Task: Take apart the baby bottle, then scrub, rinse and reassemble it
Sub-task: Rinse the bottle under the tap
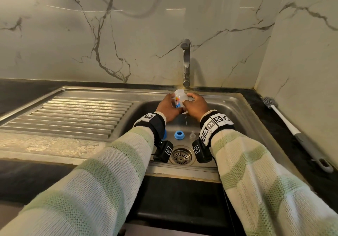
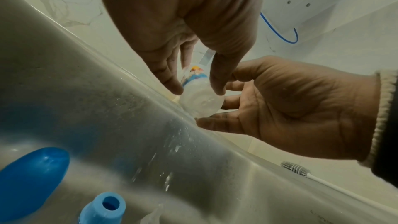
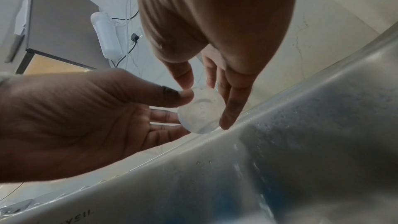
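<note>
The clear baby bottle body [image 1: 178, 97], with a coloured print on its side, is held tilted just under the tap [image 1: 186, 62], over the sink basin. My left hand [image 1: 169, 107] grips it from the left, thumb and fingers round its wall [image 2: 200, 103]. From the right, my right hand [image 1: 195, 104] holds the same bottle, fingertips at its round base [image 3: 201, 110]. Water drips from the bottle into the basin. On the sink floor lie the blue collar ring [image 1: 179, 135], the clear nipple [image 1: 192, 135] and the blue cap [image 2: 32, 181], which my left wrist mostly hides in the head view.
A white-handled bottle brush [image 1: 296, 131] lies on the dark counter right of the sink [image 1: 237, 107]. The drain strainer [image 1: 181, 156] sits at the basin's near side. A ribbed draining board [image 1: 73, 115] extends left. Marble wall stands behind the tap.
</note>
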Demonstrator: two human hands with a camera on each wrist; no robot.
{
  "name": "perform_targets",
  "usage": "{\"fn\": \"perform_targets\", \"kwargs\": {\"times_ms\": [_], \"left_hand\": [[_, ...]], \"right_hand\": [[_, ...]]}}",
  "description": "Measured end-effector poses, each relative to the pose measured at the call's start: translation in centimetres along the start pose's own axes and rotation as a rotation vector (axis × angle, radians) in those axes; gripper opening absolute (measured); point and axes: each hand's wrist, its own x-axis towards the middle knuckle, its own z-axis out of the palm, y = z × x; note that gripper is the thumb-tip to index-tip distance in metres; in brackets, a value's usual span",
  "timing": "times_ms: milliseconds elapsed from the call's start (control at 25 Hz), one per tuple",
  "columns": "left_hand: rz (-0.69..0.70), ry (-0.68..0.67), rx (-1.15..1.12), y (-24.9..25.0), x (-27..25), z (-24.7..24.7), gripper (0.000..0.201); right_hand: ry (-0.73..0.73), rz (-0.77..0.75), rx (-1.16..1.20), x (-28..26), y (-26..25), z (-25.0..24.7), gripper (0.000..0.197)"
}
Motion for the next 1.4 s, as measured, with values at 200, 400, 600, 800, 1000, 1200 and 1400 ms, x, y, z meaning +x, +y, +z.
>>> {"fn": "perform_targets", "kwargs": {"times_ms": [200,400,600,800,1000,1200,1400], "left_hand": [[0.008,-0.007,-0.008,-0.23,0.16,-0.29,0.087],[0.041,0.013,0.060,-0.18,0.09,-0.46,0.077],[0.035,-0.020,0.034,0.22,-0.11,-0.20,0.077],[0.029,-0.011,0.009,0.17,-0.14,-0.44,0.077],[0.022,-0.003,-0.027,0.46,-0.32,-0.59,0.076],[0.001,-0.027,-0.053,0.18,-0.21,-0.71,0.081],[0.022,-0.014,-0.037,0.05,-0.10,-0.66,0.080]], "right_hand": [[-0.014,-0.004,-0.050,-0.05,-0.20,0.12,0.054],[-0.040,0.007,-0.073,0.07,-0.28,0.45,0.050],[0.047,-0.010,-0.067,0.65,0.07,0.43,0.040],[0.036,-0.040,-0.103,0.22,0.11,0.43,0.052],[0.007,-0.024,-0.068,0.23,-0.21,0.68,0.052],[0.001,-0.044,-0.074,-0.01,-0.16,0.63,0.051],[0.006,-0.065,-0.108,-0.06,0.01,0.45,0.054]]}}
